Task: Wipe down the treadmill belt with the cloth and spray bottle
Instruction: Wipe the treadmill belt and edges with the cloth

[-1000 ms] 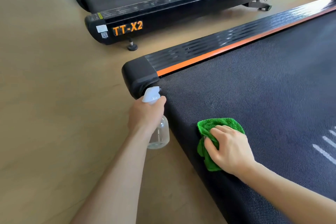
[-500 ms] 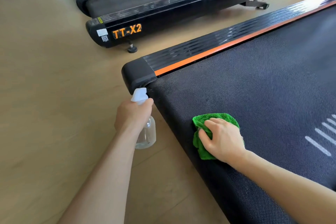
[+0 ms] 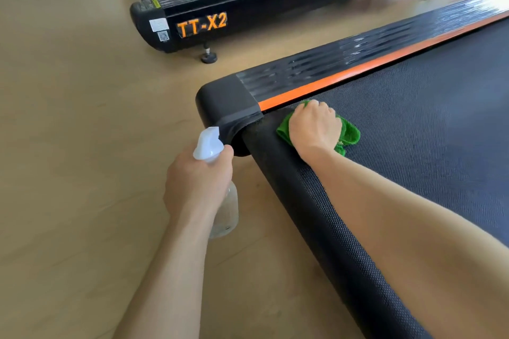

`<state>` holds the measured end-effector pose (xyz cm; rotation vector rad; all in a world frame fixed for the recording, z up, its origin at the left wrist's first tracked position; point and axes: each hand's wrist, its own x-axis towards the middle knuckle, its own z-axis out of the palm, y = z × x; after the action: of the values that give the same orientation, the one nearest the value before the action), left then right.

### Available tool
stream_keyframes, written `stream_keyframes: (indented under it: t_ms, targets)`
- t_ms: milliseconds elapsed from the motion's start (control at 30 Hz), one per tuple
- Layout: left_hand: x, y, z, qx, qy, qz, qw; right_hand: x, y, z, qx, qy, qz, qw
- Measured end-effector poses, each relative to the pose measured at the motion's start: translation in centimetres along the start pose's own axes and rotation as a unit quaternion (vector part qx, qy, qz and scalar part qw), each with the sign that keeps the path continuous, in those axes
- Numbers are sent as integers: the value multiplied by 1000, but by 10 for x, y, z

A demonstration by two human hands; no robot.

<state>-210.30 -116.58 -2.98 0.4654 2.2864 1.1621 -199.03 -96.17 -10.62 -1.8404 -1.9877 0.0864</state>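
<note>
Clutched under the right hand (image 3: 315,129), the green cloth (image 3: 351,133) is pressed onto the treadmill belt (image 3: 413,132) at its rear corner, tight against the orange rail (image 3: 358,70). Unwiped belt is stretched away rightward, its long axis along that rail. The spray bottle (image 3: 217,187) is gripped upright in the left hand (image 3: 198,181), nozzle aimed at the belt.

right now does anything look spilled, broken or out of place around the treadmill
Nothing stands out. The right hand presses the green cloth on the belt by the orange strip. The left hand holds the spray bottle upright over the floor, which shows no puddle.
</note>
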Motion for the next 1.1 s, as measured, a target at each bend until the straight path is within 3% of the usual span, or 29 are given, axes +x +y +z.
stream_keyframes:
  t_ms: [67,233,367,533,633,733,833,900,1100]
  targets:
    - [5,0,-1,3,-1,4,1000,-1,1,1,-5,3,-33,999]
    - [2,4,-1,-2,-13,11,1000,-46,15,-18,45,-28,-234,971]
    - [-11,10,6,-4,-34,21,999,-111,32,-45,25,-66,-431,899]
    - [-21,4,4,7,-43,50,998,-90,15,-34,-23,-97,-554,827]
    - [-15,3,-6,12,-27,69,997,-59,-24,-10,-81,-108,-594,793]
    - [-6,5,-13,-36,-17,46,998,-49,-60,14,-222,-131,-599,758]
    - [-1,5,-21,-40,-4,49,998,-61,-68,16,-287,-121,-555,771]
    - [0,4,-23,-39,0,51,998,-78,-59,-1,-286,-142,-551,771]
    - [-7,9,-19,-33,-17,54,998,-132,-1,-49,-330,-262,-587,692]
